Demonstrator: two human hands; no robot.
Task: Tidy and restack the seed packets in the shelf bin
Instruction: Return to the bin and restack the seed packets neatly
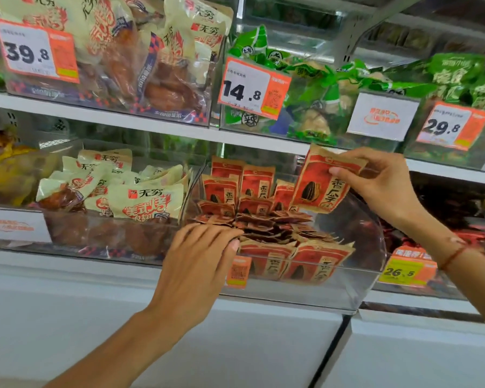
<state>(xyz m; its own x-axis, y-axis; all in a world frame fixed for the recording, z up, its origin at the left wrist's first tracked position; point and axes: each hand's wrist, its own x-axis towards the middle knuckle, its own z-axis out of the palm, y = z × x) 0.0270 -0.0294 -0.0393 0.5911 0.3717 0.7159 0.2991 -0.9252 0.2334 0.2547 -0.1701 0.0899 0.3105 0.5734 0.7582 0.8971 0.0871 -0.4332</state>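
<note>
Clear bin (356, 287), centre frame: open room at right. My right hand (381, 186) pinches one seed packet (319, 183) above; my left hand (199, 261), fingers straight, presses the stacked packets (263, 222).

1 head view, close to the shelves (151, 130), faces forward, slightly down at the bin (347, 289), both hands near.

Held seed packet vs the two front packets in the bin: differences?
The held seed packet is pinched by the right hand above the clear bin, tilted; the front packets stand inside against the front wall. The held one shows whole; the front ones are seen through plastic. Both share the red-and-tan sunflower seed print.
</note>
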